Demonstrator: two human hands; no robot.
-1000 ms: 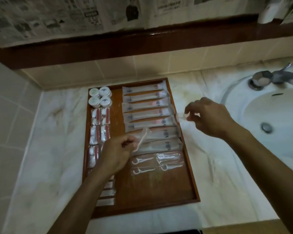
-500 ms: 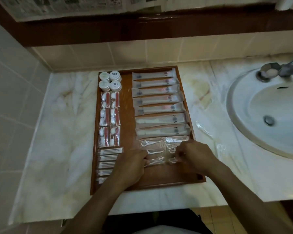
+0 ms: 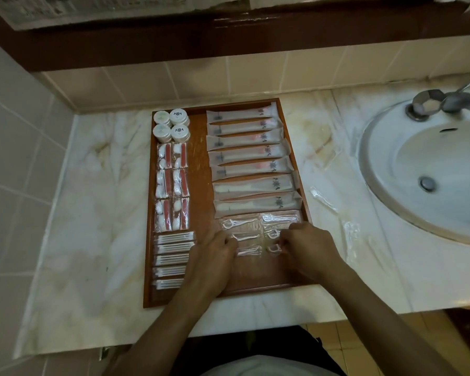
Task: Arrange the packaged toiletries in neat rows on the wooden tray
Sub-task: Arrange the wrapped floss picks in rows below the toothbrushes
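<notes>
A wooden tray (image 3: 258,280) lies on the marble counter. Its right column holds several long toothbrush packets (image 3: 246,151), with clear floss-pick packets (image 3: 240,225) below them. The left column has round white jars (image 3: 171,124), red-and-white sachets (image 3: 172,185) and cotton-swab packets (image 3: 173,259). My left hand (image 3: 215,253) rests on the tray with its fingertips pinching the left end of a floss-pick packet (image 3: 248,251). My right hand (image 3: 308,246) pinches another floss-pick packet (image 3: 274,249) at its right side. Both packets lie flat in the lowest floss row.
Two clear packets (image 3: 323,198) (image 3: 350,234) lie on the marble counter (image 3: 92,213) right of the tray. A white sink basin (image 3: 429,169) with a metal tap (image 3: 429,103) sits at the right. A tiled wall rises behind and to the left.
A second ago both hands were raised over the toothbrush packets, each holding a packet. They came down to the lowest floss row. The camera also tilted and drew back.
</notes>
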